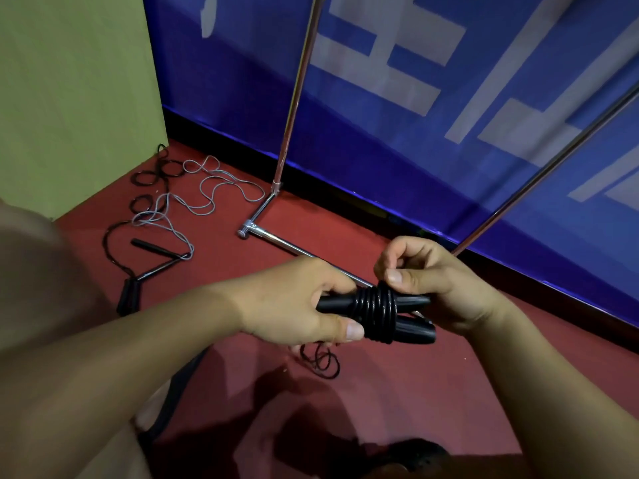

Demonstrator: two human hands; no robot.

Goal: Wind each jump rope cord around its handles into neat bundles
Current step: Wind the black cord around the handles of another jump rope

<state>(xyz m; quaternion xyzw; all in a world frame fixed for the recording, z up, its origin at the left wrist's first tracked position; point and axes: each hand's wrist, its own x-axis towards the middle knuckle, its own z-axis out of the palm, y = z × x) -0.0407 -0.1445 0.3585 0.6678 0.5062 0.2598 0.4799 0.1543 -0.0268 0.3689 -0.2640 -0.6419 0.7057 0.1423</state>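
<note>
Black handles [377, 316], paired side by side, sit between our hands above the red floor [397, 392], the black cord [375, 311] coiled tightly around their middle. Our left hand [297, 302] grips the handle ends; our right hand [425, 285] pinches the newest turn. We judge each wrap should lie snug beside the last. Slack cord [321, 361] dangles below; a metal stand [276, 202] and unwound ropes [173, 209] lie well apart.

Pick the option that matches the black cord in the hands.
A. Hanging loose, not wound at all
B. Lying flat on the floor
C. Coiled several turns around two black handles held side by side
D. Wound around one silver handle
C: black cord rings two handles between left hand and right hand.
</note>
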